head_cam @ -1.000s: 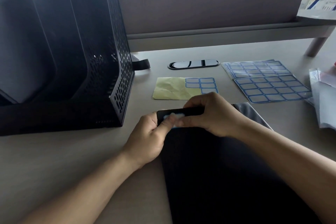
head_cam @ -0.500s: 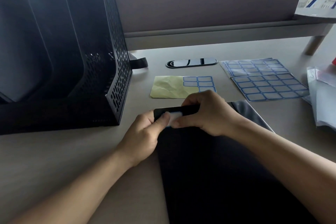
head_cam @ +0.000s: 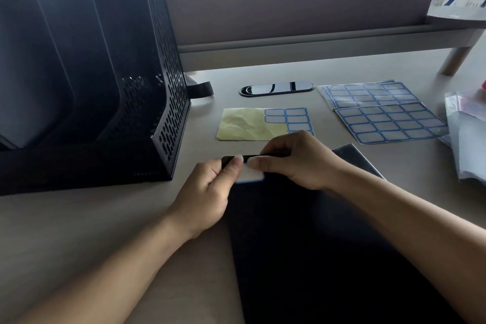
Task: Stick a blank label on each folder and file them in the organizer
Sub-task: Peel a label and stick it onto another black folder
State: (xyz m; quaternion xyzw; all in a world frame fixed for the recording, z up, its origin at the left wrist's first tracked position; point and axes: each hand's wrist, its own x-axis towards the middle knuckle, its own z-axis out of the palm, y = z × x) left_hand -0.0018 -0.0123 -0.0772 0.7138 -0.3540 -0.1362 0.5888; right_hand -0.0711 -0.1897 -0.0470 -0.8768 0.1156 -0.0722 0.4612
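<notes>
Left hand (head_cam: 207, 192) and right hand (head_cam: 297, 163) pinch one label (head_cam: 250, 176) (on one folder (head_cam: 315, 244)).

The blank label (head_cam: 251, 177) now lies flat on the black folder (head_cam: 315, 244) just below its top edge. Its lower half and blue border show clearly, where before it was a blur between fingers. The left hand (head_cam: 207, 192) has slid its thumb up onto the label's upper left corner, and the right hand (head_cam: 297, 163) presses a fingertip beside it.

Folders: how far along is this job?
Most labels are gone from the yellow sheet. The left hand and right hand pinch the top edge of the black folder, pressing a label on. That folder is not yet in the organizer; full sheets lie unused.
</notes>
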